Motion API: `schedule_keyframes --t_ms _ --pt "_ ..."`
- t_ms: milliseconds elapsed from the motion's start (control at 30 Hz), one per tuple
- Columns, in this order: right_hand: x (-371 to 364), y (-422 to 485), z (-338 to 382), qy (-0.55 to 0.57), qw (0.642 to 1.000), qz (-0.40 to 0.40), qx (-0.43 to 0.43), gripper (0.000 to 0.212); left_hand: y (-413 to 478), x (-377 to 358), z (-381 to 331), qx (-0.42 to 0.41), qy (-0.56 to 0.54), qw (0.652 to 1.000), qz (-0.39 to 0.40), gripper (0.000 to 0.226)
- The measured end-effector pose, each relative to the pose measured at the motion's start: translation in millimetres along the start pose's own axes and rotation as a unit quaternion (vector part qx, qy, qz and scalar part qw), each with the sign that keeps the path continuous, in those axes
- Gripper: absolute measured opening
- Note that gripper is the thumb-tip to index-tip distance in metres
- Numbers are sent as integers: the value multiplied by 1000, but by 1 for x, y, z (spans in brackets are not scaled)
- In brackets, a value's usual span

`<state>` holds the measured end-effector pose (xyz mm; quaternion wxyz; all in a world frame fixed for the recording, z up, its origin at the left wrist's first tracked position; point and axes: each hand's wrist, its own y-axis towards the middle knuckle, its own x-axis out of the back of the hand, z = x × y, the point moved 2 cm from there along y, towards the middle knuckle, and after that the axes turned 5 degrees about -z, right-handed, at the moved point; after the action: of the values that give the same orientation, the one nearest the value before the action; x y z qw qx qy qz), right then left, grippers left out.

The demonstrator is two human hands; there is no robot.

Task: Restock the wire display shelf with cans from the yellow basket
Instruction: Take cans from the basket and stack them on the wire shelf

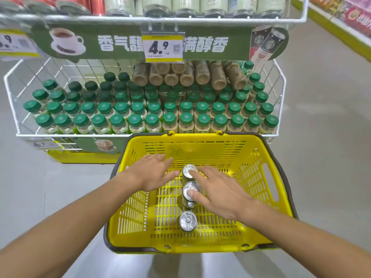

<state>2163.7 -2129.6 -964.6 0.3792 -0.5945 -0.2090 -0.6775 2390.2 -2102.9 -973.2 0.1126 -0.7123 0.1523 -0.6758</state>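
Observation:
The yellow basket [251,157] stands on the floor in front of the wire display shelf [281,93]. Three silver-topped cans stand upright in a row inside it: a far can [187,171], a middle can [190,187] and a near can [187,220]. My left hand [154,171] hovers open over the basket's left side, its fingertips just left of the far can. My right hand [218,189] is spread over the cans, with its fingertips touching the tops of the far and middle cans. Neither hand grips a can.
The shelf's middle tier holds several rows of green-capped bottles [152,119] and a pile of lying brown bottles [186,75]. Cans [186,6] fill the upper tier above a green banner and a price tag [163,47]. Grey floor lies on both sides; another shelf runs at the far right.

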Motion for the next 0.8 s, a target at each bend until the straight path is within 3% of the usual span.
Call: schedule_keyframes --t_ms 300,567,800 --pt "-24 4 5 30 999 15 23 81 41 -30 -8 11 -56 998 27 68" --pt "-35 6 -3 66 997 9 33 73 90 -69 -27 49 -177 983 20 54" --pt "-43 6 -4 63 997 6 40 70 107 -93 -23 74 -350 934 3 42"
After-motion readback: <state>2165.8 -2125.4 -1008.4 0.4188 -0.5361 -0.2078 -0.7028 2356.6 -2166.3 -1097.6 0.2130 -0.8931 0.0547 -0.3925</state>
